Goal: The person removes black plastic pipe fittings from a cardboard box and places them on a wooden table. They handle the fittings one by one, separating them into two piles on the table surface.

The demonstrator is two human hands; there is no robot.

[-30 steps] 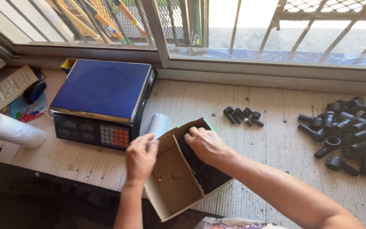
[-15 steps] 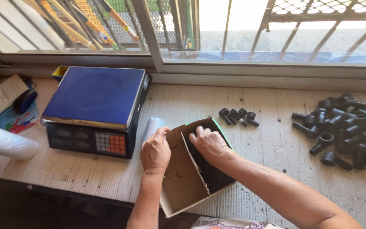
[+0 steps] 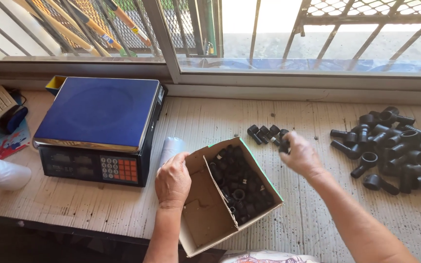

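Left hand: the left hand [image 3: 173, 181] rests palm down on the left flap of the cardboard box [image 3: 209, 214], its fingers [image 3: 181, 160] curled over the flap's top edge and gripping it; the forearm runs up from the bottom edge of the view.
Right hand: the right hand [image 3: 301, 155] is stretched out past the box's far right corner, wrist bent, back of the hand to the camera; its fingers [image 3: 288, 141] are pinched shut on a black fitting [image 3: 284, 146] at the near end of the small row of fittings [image 3: 264, 134].
Box: it sits on the bench [image 3: 210, 117] near its front edge, flaps open, the right part filled with black fittings [image 3: 239, 182].
Nearby: a blue-topped scale [image 3: 98, 129] stands just left of the box, with a white roll [image 3: 171, 147] lying between them; a large heap of black pipe fittings [image 3: 391, 143] lies well apart on the right.
Change: half a second ago the right hand lay inside the box on the fittings; it is now out of the box and at the small row. The left hand is on the flap as before.
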